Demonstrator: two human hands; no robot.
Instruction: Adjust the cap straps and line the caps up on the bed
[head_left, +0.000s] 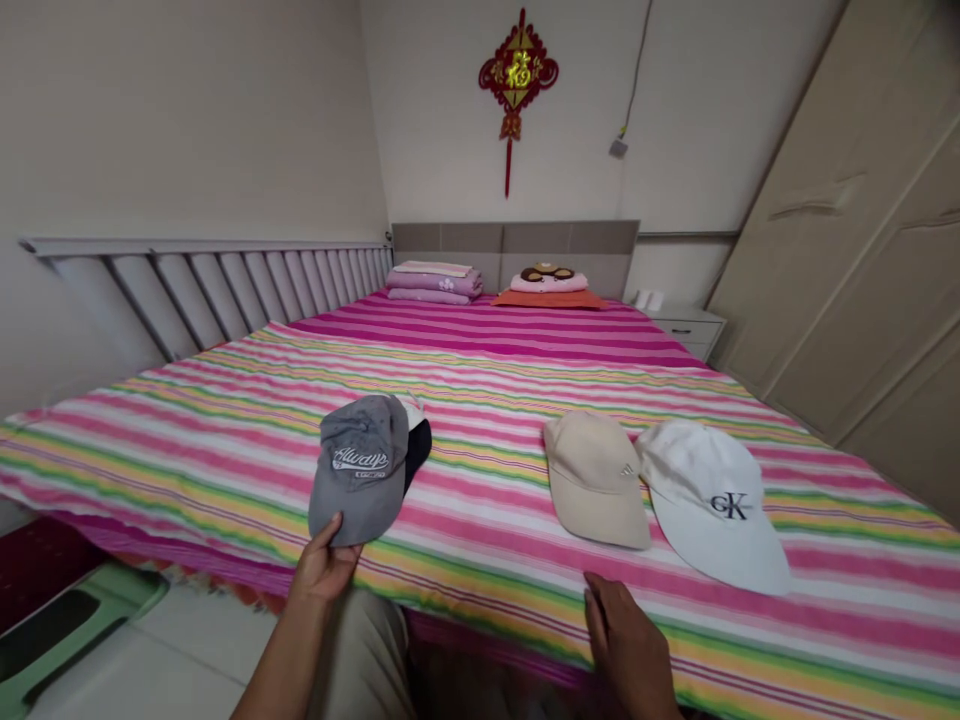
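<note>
A grey cap with white lettering lies on the striped bedspread, on top of a black cap and a white one that peek out behind it. My left hand grips the tip of the grey cap's brim with its thumb on top. To the right a beige cap and a white cap with a dark logo lie side by side, touching. My right hand rests flat on the bed edge just below the beige cap, fingers stretched out and holding nothing.
Folded pink bedding and a pillow stack sit by the headboard. A slatted rail lines the left wall, a wardrobe the right, with a nightstand in the corner. A green stool stands at the lower left.
</note>
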